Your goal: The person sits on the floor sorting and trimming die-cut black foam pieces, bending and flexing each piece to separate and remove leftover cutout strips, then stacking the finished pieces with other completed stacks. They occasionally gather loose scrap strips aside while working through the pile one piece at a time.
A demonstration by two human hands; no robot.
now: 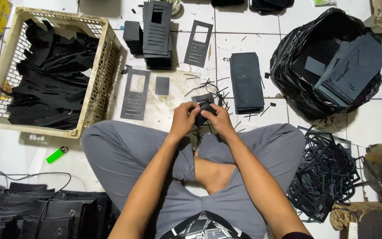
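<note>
Black folded piece [205, 110] sits clamped between both hands, left [183, 118] and right [221, 118], fingers curled shut.

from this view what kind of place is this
Probably a small home workshop on a tiled floor: stacks of die-cut dark sheets, a crate of black pieces, a bag of offcuts.

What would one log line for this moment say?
left hand: grips black piece | right hand: grips same piece | nearby: plastic crate, black bag
</note>
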